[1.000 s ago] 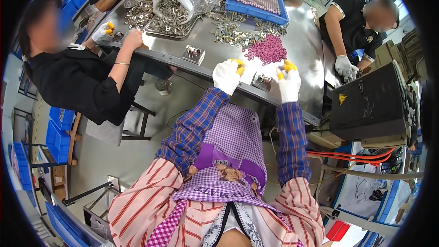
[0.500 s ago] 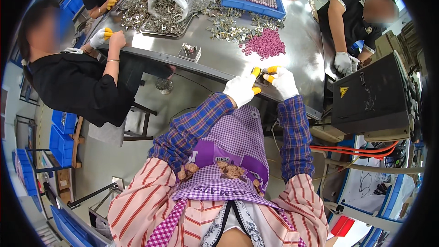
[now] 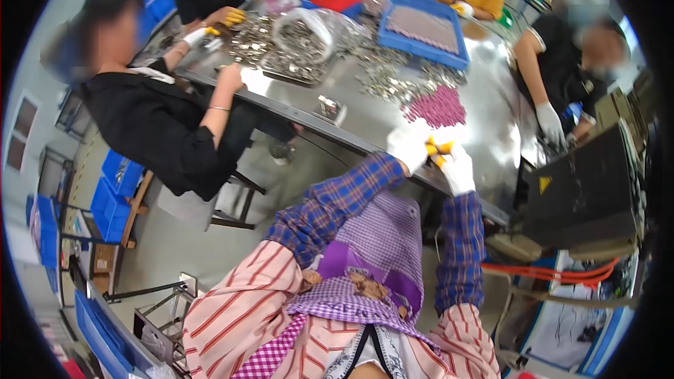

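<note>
At the near edge of the metal table point(image 3: 484, 91), my left hand point(image 3: 409, 146) and my right hand point(image 3: 458, 170) meet, both in white gloves with yellow fingertips. Their fingertips are pinched together and almost touch. Whatever sits between them is too small and blurred to make out. Just beyond my hands lies a heap of small pink rings point(image 3: 437, 107). Loose shiny metal parts point(image 3: 379, 78) spread behind and to the left of that heap.
Behind the parts stands a blue tray point(image 3: 460, 56) filled with rows of pinkish pieces. A bag of metal parts point(image 3: 303, 36) and a small metal block point(image 3: 328, 109) are further left. Co-workers sit around the table. A dark machine box point(image 3: 583, 193) stands at right.
The whole view has shifted and tilted, so the table sits lower and further right. My hands stay together at the table edge, fingertips now closer. Co-workers at the far side show more.
</note>
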`<state>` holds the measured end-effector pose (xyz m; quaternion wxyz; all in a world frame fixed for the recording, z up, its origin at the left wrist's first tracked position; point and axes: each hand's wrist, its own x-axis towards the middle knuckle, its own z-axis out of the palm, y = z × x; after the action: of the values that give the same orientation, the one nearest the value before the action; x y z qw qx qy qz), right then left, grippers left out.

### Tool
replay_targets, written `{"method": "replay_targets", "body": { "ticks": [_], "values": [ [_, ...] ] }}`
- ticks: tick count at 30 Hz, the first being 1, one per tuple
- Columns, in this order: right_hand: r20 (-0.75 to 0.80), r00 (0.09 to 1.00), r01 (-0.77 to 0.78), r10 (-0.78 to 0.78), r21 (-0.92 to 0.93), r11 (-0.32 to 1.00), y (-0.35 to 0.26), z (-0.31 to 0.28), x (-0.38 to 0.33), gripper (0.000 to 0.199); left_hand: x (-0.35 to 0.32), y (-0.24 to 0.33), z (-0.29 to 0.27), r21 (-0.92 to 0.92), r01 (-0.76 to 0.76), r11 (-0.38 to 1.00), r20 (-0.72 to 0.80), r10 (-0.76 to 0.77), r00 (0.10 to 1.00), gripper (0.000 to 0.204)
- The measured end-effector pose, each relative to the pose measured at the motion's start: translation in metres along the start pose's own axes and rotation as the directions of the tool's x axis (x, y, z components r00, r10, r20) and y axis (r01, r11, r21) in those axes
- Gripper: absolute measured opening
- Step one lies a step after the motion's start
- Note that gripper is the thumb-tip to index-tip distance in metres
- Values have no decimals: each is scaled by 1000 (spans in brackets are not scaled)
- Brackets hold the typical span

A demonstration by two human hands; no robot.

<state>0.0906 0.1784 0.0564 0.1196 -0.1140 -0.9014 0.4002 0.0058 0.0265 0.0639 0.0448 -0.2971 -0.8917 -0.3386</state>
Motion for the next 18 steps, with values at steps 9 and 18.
{"method": "replay_targets", "body": {
  "ticks": [9,18],
  "values": [
    [-167,930,263,-326,-316,912,-21,11,-29,42,-3,3,-8,118,-229,966,-46,235,971,27],
    [-358,923,-334,139,-569,752,-8,-37,-22,46,1,-70,-106,-28,266,964,-420,-253,872,51]
  ]
}}
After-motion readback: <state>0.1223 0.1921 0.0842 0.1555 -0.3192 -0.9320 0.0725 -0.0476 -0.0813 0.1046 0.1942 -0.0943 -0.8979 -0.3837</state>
